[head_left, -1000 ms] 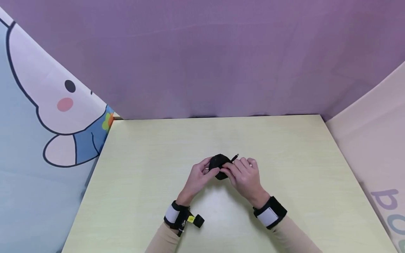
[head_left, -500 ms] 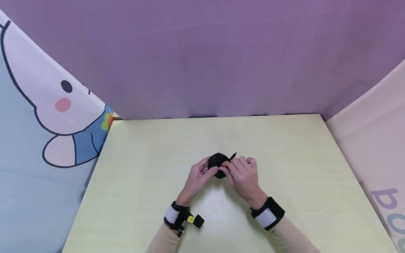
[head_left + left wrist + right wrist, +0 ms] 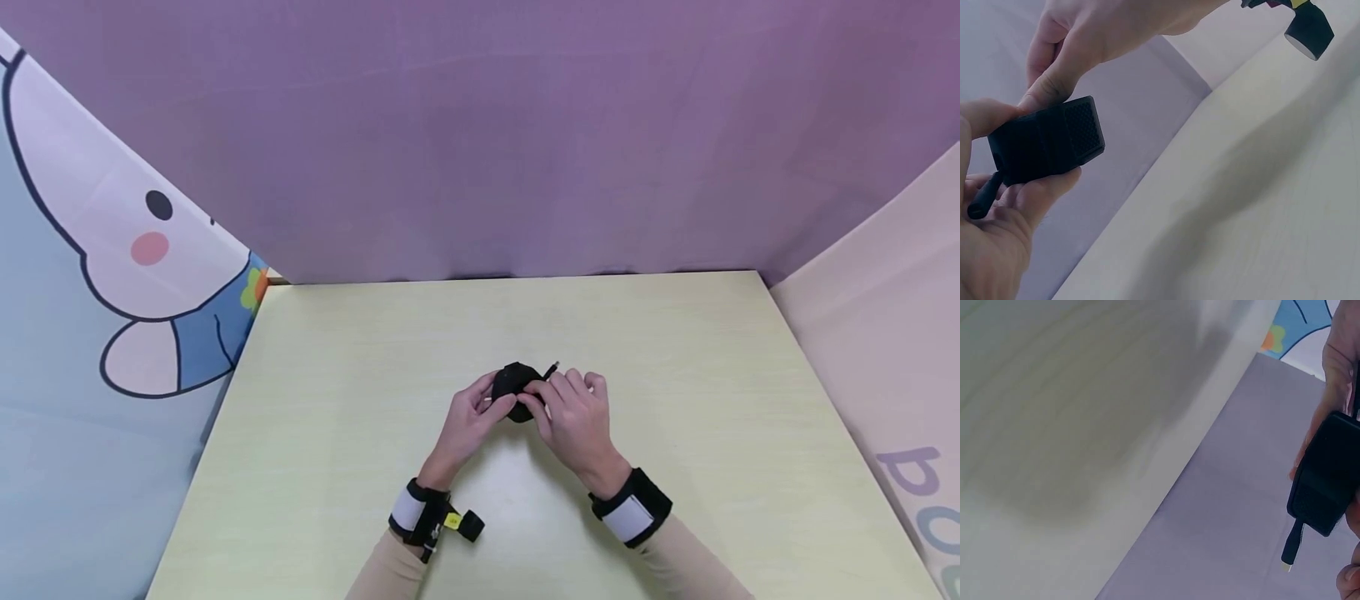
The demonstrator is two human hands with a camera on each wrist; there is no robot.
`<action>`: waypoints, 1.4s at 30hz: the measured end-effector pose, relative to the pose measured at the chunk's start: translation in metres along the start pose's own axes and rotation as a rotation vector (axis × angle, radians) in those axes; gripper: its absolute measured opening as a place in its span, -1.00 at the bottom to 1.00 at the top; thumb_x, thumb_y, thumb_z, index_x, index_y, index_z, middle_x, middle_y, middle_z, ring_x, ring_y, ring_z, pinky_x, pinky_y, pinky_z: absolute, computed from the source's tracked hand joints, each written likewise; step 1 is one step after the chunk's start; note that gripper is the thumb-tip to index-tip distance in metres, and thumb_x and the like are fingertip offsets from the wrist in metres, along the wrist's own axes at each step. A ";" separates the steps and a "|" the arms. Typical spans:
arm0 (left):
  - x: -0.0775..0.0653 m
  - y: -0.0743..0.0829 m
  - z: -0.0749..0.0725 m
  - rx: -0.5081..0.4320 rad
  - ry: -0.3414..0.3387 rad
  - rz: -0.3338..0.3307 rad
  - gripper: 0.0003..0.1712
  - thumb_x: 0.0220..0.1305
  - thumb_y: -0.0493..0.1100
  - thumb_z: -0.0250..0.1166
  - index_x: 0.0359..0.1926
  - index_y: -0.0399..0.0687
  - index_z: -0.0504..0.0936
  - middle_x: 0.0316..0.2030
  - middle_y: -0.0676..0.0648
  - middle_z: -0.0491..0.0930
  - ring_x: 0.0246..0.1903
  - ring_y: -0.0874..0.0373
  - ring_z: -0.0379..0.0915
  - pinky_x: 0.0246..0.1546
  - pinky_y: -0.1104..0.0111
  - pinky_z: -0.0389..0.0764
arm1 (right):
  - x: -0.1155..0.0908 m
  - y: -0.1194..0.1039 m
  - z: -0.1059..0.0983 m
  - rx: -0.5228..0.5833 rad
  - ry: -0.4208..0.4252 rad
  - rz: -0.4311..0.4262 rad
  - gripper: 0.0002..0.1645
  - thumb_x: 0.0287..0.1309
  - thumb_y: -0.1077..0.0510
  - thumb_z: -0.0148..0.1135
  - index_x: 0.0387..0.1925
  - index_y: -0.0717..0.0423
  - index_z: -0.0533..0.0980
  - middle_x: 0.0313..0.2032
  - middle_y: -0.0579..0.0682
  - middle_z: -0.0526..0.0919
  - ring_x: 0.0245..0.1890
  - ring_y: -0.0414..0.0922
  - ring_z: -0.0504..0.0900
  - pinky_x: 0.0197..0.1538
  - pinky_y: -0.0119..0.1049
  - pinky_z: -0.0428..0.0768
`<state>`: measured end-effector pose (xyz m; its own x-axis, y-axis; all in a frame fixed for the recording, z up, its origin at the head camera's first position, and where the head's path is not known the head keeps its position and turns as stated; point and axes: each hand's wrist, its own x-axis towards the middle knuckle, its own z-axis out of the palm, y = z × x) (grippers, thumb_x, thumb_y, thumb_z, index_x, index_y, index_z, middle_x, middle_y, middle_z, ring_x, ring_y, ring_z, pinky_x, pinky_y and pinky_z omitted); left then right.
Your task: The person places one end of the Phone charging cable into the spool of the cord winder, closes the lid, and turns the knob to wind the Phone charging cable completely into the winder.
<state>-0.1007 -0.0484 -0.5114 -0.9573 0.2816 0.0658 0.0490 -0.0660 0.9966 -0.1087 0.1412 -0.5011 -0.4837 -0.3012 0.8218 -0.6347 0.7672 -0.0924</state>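
Observation:
A black faceted device with a short cable is held up over the table between both hands; its exact kind cannot be told. My left hand grips it from the left, thumb on the near side and fingers behind. My right hand pinches its right side with thumb and forefinger. The short cable plug sticks out past the right hand's knuckles; its metal tip shows in the right wrist view. In the left wrist view, the device's end has a textured, mesh-like face. A second stubby black piece juts out beside the left fingers.
Below the hands lies a pale wooden table. A purple curtain rises behind its far edge. Cartoon-printed cloth hangs at left, pale cloth at right. A small camera projects inward from the left wrist strap.
Both hands keep their hold. The device and the right hand have shifted slightly left and away from the body, and the right wrist has moved a little inward.

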 end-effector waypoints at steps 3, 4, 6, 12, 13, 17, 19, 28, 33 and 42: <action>0.000 0.001 0.000 0.002 0.003 0.006 -0.49 0.50 -0.23 0.24 0.39 -0.28 0.47 0.27 -0.29 0.57 -0.04 0.21 0.72 -0.07 0.43 0.67 | 0.000 0.000 0.000 -0.001 -0.004 0.006 -0.56 0.45 -0.13 0.20 -0.35 0.13 0.69 -0.52 -0.03 0.59 -0.50 -0.03 0.46 -0.19 -0.02 0.34; 0.000 0.001 0.000 0.006 0.004 0.007 -0.49 0.50 -0.23 0.24 0.39 -0.28 0.47 0.26 -0.29 0.58 -0.05 0.20 0.72 -0.07 0.42 0.67 | 0.000 0.000 -0.001 0.005 -0.006 0.011 -0.54 0.46 -0.14 0.18 -0.36 0.13 0.69 -0.52 -0.04 0.58 -0.50 -0.04 0.46 -0.18 -0.02 0.35; 0.001 0.001 0.000 0.017 0.011 -0.001 -0.49 0.49 -0.22 0.26 0.39 -0.26 0.48 0.25 -0.28 0.59 -0.07 0.17 0.73 -0.08 0.38 0.67 | -0.001 0.001 -0.001 0.024 -0.018 0.029 -0.51 0.48 -0.17 0.15 -0.35 0.12 0.70 -0.52 -0.05 0.55 -0.49 -0.04 0.45 -0.17 -0.02 0.35; 0.006 0.001 0.000 0.032 0.043 -0.069 -0.48 0.43 -0.23 0.32 0.35 -0.25 0.52 0.15 -0.29 0.66 -0.14 0.12 0.76 -0.14 0.32 0.67 | -0.003 0.006 -0.004 0.118 -0.116 0.074 -0.57 0.45 -0.17 0.17 -0.24 0.07 0.71 -0.41 -0.05 0.52 -0.42 -0.05 0.47 -0.16 -0.07 0.38; 0.007 0.001 0.000 0.029 0.049 -0.078 -0.48 0.43 -0.24 0.33 0.34 -0.27 0.52 0.14 -0.30 0.66 -0.15 0.12 0.76 -0.15 0.33 0.67 | -0.003 0.008 -0.005 0.139 -0.136 0.074 -0.59 0.45 -0.16 0.18 -0.20 0.08 0.71 -0.38 -0.04 0.53 -0.40 -0.04 0.48 -0.17 -0.08 0.39; 0.009 0.002 0.000 0.031 0.083 -0.093 -0.49 0.39 -0.25 0.34 0.32 -0.28 0.54 0.12 -0.33 0.66 -0.19 0.13 0.76 -0.21 0.41 0.63 | -0.003 0.013 -0.007 0.220 -0.204 0.073 -0.60 0.43 -0.11 0.26 -0.02 0.13 0.65 -0.22 0.03 0.58 -0.29 -0.01 0.52 -0.18 -0.10 0.43; 0.009 0.003 0.000 0.033 0.102 -0.101 -0.49 0.38 -0.24 0.35 0.31 -0.26 0.56 0.11 -0.32 0.67 -0.21 0.13 0.76 -0.23 0.44 0.61 | -0.003 0.016 -0.007 0.242 -0.225 0.070 -0.51 0.42 -0.16 0.26 0.08 0.16 0.61 -0.14 0.07 0.60 -0.21 0.02 0.54 -0.14 -0.08 0.48; 0.009 -0.002 0.001 0.015 0.105 -0.130 -0.46 0.34 -0.26 0.37 0.30 -0.31 0.55 0.10 -0.36 0.66 0.03 -0.12 0.69 -0.07 0.46 0.65 | -0.006 0.024 -0.005 0.248 -0.401 0.053 0.16 -0.03 -0.37 0.54 0.43 0.22 0.36 0.20 0.18 0.53 0.17 0.13 0.50 0.16 0.07 0.48; 0.009 -0.004 0.001 -0.006 0.098 -0.144 -0.45 0.35 -0.25 0.37 0.32 -0.31 0.53 0.15 -0.35 0.63 0.13 -0.15 0.64 0.02 0.42 0.65 | -0.008 0.023 -0.004 0.210 -0.433 0.040 0.29 -0.27 -0.26 0.70 0.43 0.24 0.34 0.19 0.17 0.55 0.16 0.12 0.51 0.21 0.08 0.41; 0.008 -0.008 0.002 -0.019 0.106 -0.154 -0.45 0.39 -0.22 0.35 0.34 -0.26 0.51 0.20 -0.32 0.59 0.19 -0.13 0.59 0.07 0.38 0.63 | -0.009 0.023 -0.002 0.193 -0.406 0.036 0.21 -0.26 -0.20 0.71 0.36 0.29 0.40 0.13 0.19 0.58 0.12 0.13 0.55 0.19 0.07 0.41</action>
<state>-0.1085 -0.0439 -0.5187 -0.9779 0.1869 -0.0942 -0.1048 -0.0480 0.9933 -0.1176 0.1623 -0.5094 -0.6801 -0.5036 0.5327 -0.6956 0.6729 -0.2518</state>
